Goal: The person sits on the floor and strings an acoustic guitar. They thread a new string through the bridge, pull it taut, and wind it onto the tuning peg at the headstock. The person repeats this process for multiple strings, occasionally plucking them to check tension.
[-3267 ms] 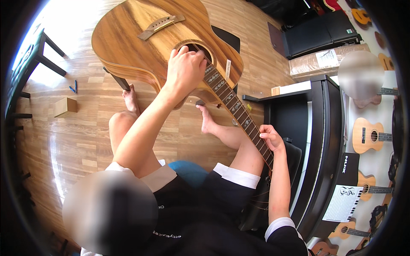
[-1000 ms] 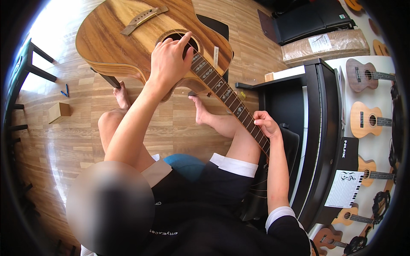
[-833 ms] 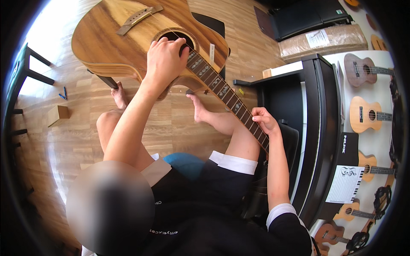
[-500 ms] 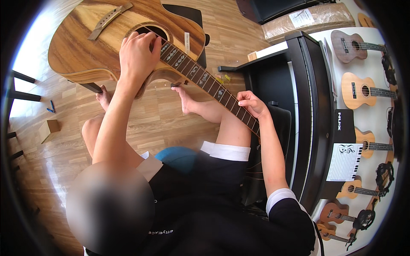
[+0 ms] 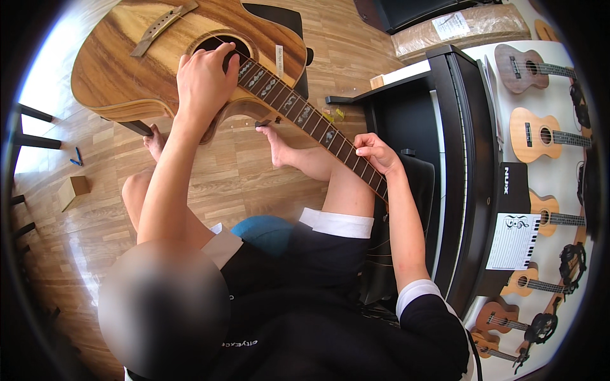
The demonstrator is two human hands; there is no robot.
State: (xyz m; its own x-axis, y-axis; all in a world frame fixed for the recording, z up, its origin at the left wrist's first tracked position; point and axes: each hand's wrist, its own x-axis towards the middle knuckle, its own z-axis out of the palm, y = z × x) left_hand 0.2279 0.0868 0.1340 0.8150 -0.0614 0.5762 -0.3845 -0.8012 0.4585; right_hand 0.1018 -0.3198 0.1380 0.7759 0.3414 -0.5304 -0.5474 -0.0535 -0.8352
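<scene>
An acoustic guitar [image 5: 127, 63] with a light and dark wooden top lies face up, its body at the far left. Its inlaid neck [image 5: 304, 117] slants down toward the right. A thin string crosses the soundhole. My left hand [image 5: 206, 82] is over the soundhole's near edge at the fretboard's end, index finger stretched, thumb a little apart. Its other fingers are partly hidden. My right hand [image 5: 378, 154] rests at the neck's far-right edge, farther along the frets. Thumb and curled fingers come close together over the fretboard; what they hold, if anything, is too small to make out.
A black piano [image 5: 454, 127] stands close on my right. Several ukuleles [image 5: 535, 135] hang beyond it. Behind the guitar is a black chair [image 5: 289, 25]. A wrapped box [image 5: 460, 32] lies at the back. Blue pliers [image 5: 77, 157] and a small cardboard box [image 5: 74, 192] are on the floor.
My left index finger and thumb have spread slightly apart over the soundhole. My right hand has barely moved, and the guitar stays nearly in place.
</scene>
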